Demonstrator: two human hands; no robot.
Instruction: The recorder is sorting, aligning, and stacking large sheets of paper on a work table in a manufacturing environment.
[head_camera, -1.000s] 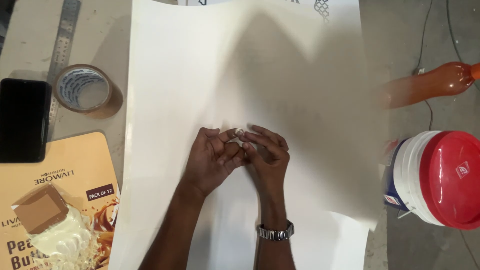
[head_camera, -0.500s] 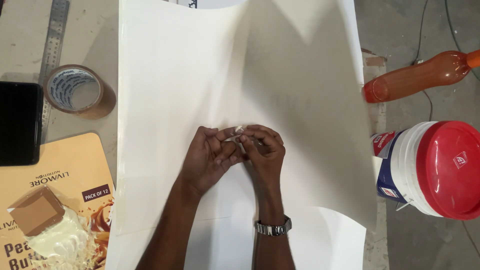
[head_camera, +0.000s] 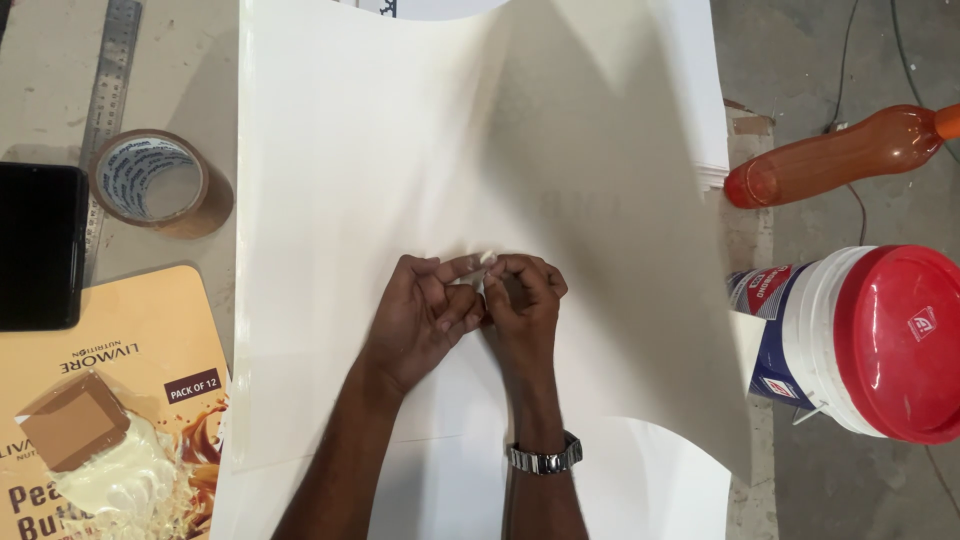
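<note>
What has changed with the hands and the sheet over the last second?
Little changed. The left hand and right hand stay pressed together over a small pale bit on the white sheet. The view drifted slightly; tape roll, bucket and orange bottle lie as before.

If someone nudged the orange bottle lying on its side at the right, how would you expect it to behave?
The orange bottle lies on its side and looks rounded, so a sideways push would probably roll it. Its neck is narrower than its body, so it would likely curve rather than run straight. It looks like translucent plastic, probably light and not brittle; how full it is cannot be told.
</note>
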